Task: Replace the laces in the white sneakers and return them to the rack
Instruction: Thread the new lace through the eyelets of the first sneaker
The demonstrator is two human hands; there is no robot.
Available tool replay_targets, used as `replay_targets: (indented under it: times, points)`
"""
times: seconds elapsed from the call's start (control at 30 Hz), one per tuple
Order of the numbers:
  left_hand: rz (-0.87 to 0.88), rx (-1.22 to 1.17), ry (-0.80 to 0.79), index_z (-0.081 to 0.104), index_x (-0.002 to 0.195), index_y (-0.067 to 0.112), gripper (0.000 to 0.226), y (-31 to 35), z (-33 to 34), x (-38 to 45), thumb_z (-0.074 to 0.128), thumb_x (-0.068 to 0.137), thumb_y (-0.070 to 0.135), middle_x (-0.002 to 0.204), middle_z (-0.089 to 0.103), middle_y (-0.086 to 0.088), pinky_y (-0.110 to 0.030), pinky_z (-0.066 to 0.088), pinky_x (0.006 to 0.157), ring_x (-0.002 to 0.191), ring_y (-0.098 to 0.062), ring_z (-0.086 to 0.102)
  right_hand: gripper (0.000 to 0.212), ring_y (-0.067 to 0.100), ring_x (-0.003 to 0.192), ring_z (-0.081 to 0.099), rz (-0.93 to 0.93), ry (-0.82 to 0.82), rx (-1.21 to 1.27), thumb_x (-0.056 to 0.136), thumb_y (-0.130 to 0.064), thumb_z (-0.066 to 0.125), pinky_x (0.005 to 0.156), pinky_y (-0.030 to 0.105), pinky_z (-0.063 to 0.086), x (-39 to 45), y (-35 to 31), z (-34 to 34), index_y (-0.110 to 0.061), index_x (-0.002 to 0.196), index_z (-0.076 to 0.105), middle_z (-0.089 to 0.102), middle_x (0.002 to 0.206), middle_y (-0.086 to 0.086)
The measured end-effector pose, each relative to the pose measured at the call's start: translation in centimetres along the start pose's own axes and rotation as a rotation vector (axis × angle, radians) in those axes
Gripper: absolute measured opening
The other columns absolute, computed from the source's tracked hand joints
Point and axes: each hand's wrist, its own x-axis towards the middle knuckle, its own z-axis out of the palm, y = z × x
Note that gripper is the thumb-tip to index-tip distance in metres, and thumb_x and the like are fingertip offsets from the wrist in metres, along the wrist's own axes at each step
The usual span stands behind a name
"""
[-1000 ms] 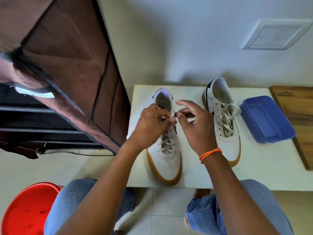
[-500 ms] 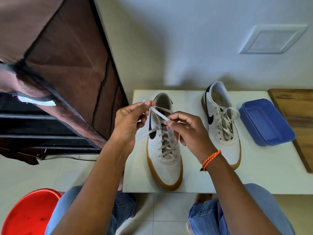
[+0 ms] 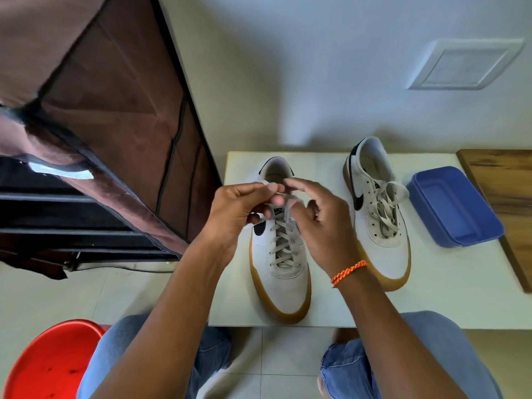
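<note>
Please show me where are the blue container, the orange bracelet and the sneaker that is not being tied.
blue container [image 3: 449, 208], head view, on the flat inner bottom.
orange bracelet [image 3: 348, 272], head view, on the braided cord across the right wrist.
untied sneaker [image 3: 387, 254], head view, on the white toe area below the laces.

Two white sneakers [image 3: 283, 272] [image 3: 380, 223], one blue tray [image 3: 453, 208], one red stool [image 3: 49, 361].
</note>
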Motion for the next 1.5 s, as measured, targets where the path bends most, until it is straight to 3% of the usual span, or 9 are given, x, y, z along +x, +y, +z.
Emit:
replay_targets:
  times: [0.13, 0.27, 0.37, 0.67, 0.8, 0.9, 1.07, 1.37, 1.5]
  points:
    - [-0.002, 0.039, -0.010, 0.082, 0.100, 0.002, 0.021, -0.1, 0.5, -0.2, 0.075, 0.097, 0.022, 0.089, 0.076, -0.015, -0.032, 0.041, 0.058, 0.065, -0.018, 0.055, 0.015, 0.012, 0.075, 0.069, 0.095, -0.076, 0.075, 0.100, -0.019, 0.064, 0.060, 0.027, 0.053, 0.0, 0.0, 0.3, -0.018, 0.110, 0.076, 0.075, 0.088, -0.007]
    - [0.012, 0.030, 0.032, 0.083, 0.098, 0.005, 0.018, 0.0, 0.2, -0.1, 0.076, 0.096, 0.021, 0.096, 0.077, -0.018, -0.027, 0.041, 0.061, 0.065, -0.018, 0.053, 0.017, 0.008, 0.056, 0.056, 0.153, -0.132, 0.110, 0.094, -0.008, 0.066, 0.056, 0.021, 0.042, 0.6, 0.1, -1.3, -0.013, 0.082, 0.077, 0.067, 0.063, -0.004]
    - [0.023, 0.010, 0.093, 0.083, 0.093, 0.007, 0.016, 0.0, -0.2, 0.1, 0.077, 0.095, 0.021, 0.101, 0.078, -0.017, -0.027, 0.037, 0.062, 0.068, -0.018, 0.052, 0.023, 0.010, 0.052, 0.052, 0.207, -0.219, 0.029, 0.086, -0.018, 0.064, 0.054, 0.026, 0.039, 0.7, 0.3, -2.3, -0.012, 0.066, 0.073, 0.062, 0.055, 0.003]
    - [0.030, -0.008, 0.198, 0.085, 0.099, 0.013, 0.015, -0.1, -1.5, 0.5, 0.077, 0.096, 0.025, 0.095, 0.079, -0.009, -0.028, 0.036, 0.065, 0.076, -0.021, 0.051, 0.037, 0.009, 0.045, 0.048, 0.526, -0.661, -0.206, 0.085, -0.015, 0.062, 0.048, 0.022, 0.036, 0.2, 0.9, -4.4, -0.017, 0.048, 0.068, 0.072, 0.063, 0.010]
    - [0.044, 0.078, 0.134, 0.084, 0.091, 0.012, 0.016, -0.1, -1.2, 0.4, 0.076, 0.096, 0.025, 0.100, 0.081, -0.010, -0.029, 0.038, 0.066, 0.075, -0.019, 0.053, 0.034, 0.007, 0.057, 0.067, 0.267, -0.278, -0.222, 0.090, -0.013, 0.061, 0.061, 0.033, 0.058, 0.5, 1.4, -3.6, -0.024, 0.061, 0.076, 0.072, 0.061, -0.008]
    - [0.058, 0.145, 0.043, 0.085, 0.097, 0.009, 0.015, -0.1, -0.2, 0.0, 0.076, 0.097, 0.021, 0.091, 0.080, -0.011, -0.022, 0.042, 0.061, 0.068, -0.015, 0.055, 0.024, 0.008, 0.063, 0.063, 0.035, 0.056, -0.221, 0.093, -0.016, 0.059, 0.060, 0.027, 0.048, 0.9, 0.6, -2.5, -0.023, 0.079, 0.077, 0.072, 0.074, -0.012]
    - [0.088, 0.199, -0.036, 0.085, 0.095, 0.008, 0.010, -0.6, 0.7, 0.2, 0.076, 0.096, 0.012, 0.080, 0.077, -0.014, -0.033, 0.041, 0.054, 0.060, -0.019, 0.049, 0.022, 0.012, 0.094, 0.071, 0.006, -0.055, -0.018, 0.099, -0.015, 0.061, 0.069, 0.022, 0.052, 0.6, 0.5, -0.5, -0.019, 0.114, 0.077, 0.074, 0.107, -0.007]
    - [0.186, 0.485, -0.036, 0.085, 0.086, 0.013, 0.013, -1.1, 0.4, 0.7, 0.078, 0.095, 0.013, 0.071, 0.077, -0.003, -0.053, 0.051, 0.055, 0.052, -0.031, 0.054, 0.008, 0.015, 0.087, 0.074, 0.049, 0.009, 0.059, 0.095, -0.014, 0.075, 0.076, 0.031, 0.062, 0.6, -0.4, 0.1, -0.015, 0.099, 0.081, 0.078, 0.093, -0.006]
    - [0.238, 0.624, 0.000, 0.082, 0.080, 0.021, 0.012, -0.6, 0.0, 0.6, 0.084, 0.091, 0.025, 0.068, 0.074, 0.005, -0.045, 0.058, 0.061, 0.054, -0.028, 0.067, 0.007, 0.010, 0.087, 0.072, 0.060, 0.040, 0.018, 0.097, -0.015, 0.072, 0.076, 0.019, 0.057, 0.6, -0.6, 0.4, -0.016, 0.098, 0.079, 0.077, 0.089, -0.008]
